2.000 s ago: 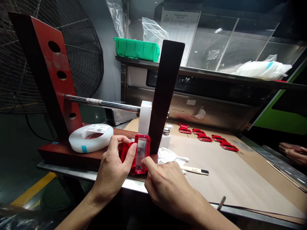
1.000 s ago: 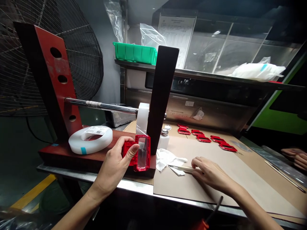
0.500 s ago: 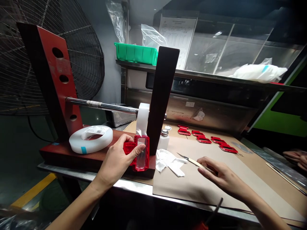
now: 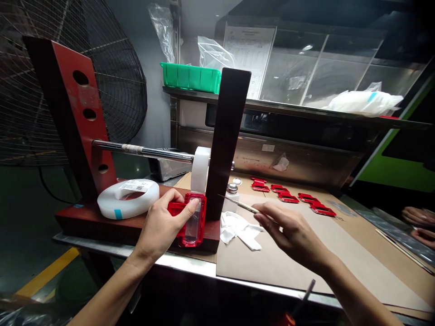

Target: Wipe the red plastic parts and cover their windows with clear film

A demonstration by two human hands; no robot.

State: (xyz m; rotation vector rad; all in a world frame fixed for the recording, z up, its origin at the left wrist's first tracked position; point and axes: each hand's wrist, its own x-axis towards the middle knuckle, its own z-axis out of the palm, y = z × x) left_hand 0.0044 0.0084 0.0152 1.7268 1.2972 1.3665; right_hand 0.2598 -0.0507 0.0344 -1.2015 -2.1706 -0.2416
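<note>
My left hand point(image 4: 163, 222) grips a red plastic frame point(image 4: 200, 222), its thumb pressed on the film in the frame's window. The frame's top edge meets the strip hanging from a narrow white tape roll point(image 4: 201, 167) on a metal rod point(image 4: 152, 151). My right hand point(image 4: 285, 226) is closed round the light handle of a thin knife point(image 4: 243, 206), whose tip points left beside the dark upright of the wooden stand point(image 4: 229, 136). A wide roll of clear film point(image 4: 127, 208) lies on the stand's base.
Several red frames point(image 4: 288, 198) lie on the brown-papered table point(image 4: 288, 258). Behind the knife are a white bottle point(image 4: 232, 199) and a crumpled white cloth point(image 4: 239, 228). A green bin point(image 4: 190, 77) stands on the shelf. Another person's hands point(image 4: 421, 222) show at the right edge.
My right hand has moved left with the knife, bringing its tip to the stand's upright. My left hand and the red frame have shifted slightly left and down.
</note>
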